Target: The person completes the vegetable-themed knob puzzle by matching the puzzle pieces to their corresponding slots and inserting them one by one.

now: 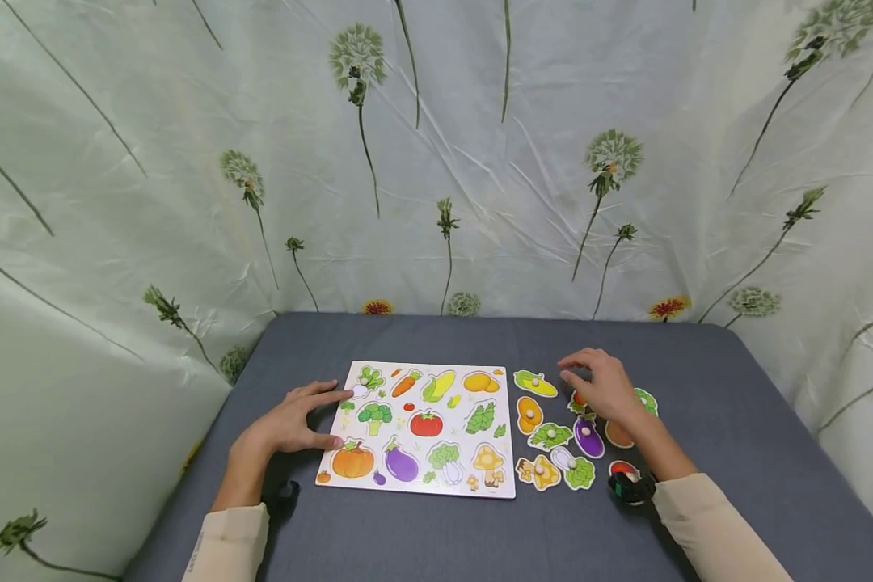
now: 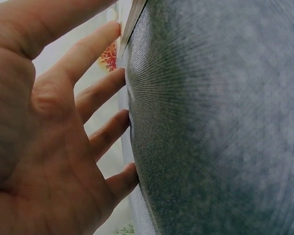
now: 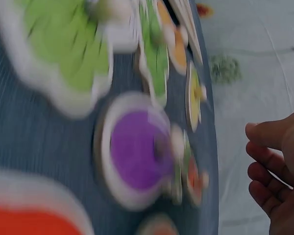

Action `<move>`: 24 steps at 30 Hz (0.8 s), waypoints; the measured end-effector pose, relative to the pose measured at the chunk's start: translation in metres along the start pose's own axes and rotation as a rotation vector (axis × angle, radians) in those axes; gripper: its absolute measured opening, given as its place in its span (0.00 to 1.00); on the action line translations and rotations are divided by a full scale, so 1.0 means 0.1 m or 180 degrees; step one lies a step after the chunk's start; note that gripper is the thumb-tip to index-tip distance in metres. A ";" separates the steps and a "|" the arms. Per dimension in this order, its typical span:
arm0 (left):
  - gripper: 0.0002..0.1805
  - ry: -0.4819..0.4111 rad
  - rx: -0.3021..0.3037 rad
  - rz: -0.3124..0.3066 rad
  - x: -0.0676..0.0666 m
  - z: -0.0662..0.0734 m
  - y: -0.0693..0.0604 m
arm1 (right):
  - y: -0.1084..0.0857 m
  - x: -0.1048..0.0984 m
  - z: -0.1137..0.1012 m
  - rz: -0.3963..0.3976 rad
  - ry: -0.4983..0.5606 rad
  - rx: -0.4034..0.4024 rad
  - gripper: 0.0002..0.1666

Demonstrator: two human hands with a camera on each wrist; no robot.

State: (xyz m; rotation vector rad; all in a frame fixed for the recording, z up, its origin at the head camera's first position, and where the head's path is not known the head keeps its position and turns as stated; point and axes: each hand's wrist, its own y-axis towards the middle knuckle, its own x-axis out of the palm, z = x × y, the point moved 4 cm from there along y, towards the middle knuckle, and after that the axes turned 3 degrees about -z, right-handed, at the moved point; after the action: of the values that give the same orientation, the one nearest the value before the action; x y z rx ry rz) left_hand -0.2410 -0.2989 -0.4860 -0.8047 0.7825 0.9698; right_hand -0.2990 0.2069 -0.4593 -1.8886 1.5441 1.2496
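A white board point(image 1: 457, 436) with printed vegetables lies on the table. My left hand point(image 1: 294, 420) rests at its left edge, fingers spread; the thumb and index tip touch it. In the left wrist view the left hand point(image 2: 63, 132) shows straight, spread fingers. Right of the board, my right hand point(image 1: 604, 384) hovers above loose knobbed pieces, its fingers loosely bent and holding nothing visible. Near it lie a corn piece point(image 1: 535, 384), an eggplant piece point(image 1: 589, 437) and a leafy green piece point(image 1: 550, 436). In the right wrist view the eggplant piece point(image 3: 137, 147) looks blurred, apart from the hand point(image 3: 284, 166).
More loose pieces lie close together: a yellow-orange piece point(image 1: 529, 415), a mushroom piece point(image 1: 546, 474), a cabbage piece point(image 1: 580, 474) and a red piece point(image 1: 623, 468) partly hidden by the right wrist. A dark grey cloth covers the table point(image 1: 407, 537). Behind hangs a dandelion-print curtain point(image 1: 436, 162).
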 end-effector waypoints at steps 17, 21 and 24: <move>0.50 -0.0049 -0.0061 -0.0016 0.02 -0.02 0.01 | -0.23 -0.09 0.35 -0.0550 -0.0177 -0.0105 0.11; 0.50 -0.0061 -0.0108 -0.0024 0.02 -0.02 0.01 | -0.23 -0.07 0.36 -0.0562 -0.0133 -0.0114 0.11; 0.50 -0.0053 -0.0104 -0.0020 0.01 -0.02 0.01 | -0.22 -0.05 0.37 -0.0539 -0.0146 -0.0132 0.11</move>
State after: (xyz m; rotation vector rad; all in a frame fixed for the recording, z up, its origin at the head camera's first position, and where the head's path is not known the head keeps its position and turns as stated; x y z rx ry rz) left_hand -0.2421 -0.3000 -0.4883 -0.8261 0.7510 0.9845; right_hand -0.2925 0.2445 -0.4795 -1.9571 1.3143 1.2488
